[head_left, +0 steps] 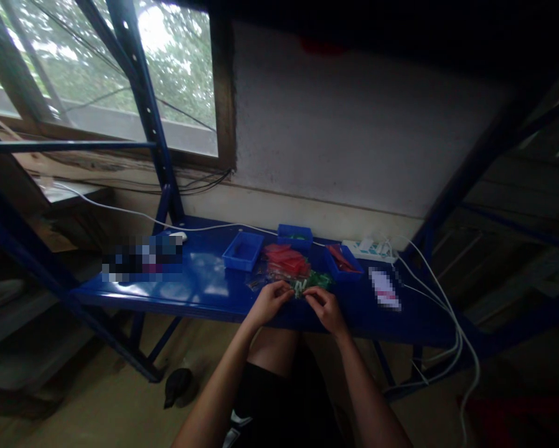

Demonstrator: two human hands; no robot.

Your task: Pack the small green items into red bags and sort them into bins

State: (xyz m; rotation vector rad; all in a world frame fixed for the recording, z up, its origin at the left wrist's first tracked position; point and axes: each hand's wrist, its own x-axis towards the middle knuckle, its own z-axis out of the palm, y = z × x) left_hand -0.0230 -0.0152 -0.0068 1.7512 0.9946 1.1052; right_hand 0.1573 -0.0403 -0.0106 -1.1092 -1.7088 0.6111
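Observation:
Both my hands are at the front edge of the blue table, close together. My left hand (276,298) has its fingers drawn together in a pinch; what is in them is too small to make out. Opposite it, my right hand (325,306) is closed in a similar pinch, its contents also unclear. Small pale-green and white pieces (300,287) lie between the fingertips. Just beyond is a pile of red, flat plastic-looking packets (286,260). Green, shiny material (321,279) sits by my right fingertips, and clear plastic (257,281) lies near my left hand.
Blue trays (230,264) stand behind the pile; the right-hand tray (342,274) holds red pieces. A power strip (368,250) and white cables (457,333) are at right. Pixelated items lie at both sides of the blue table (205,295). Blue rack posts (151,118) frame it.

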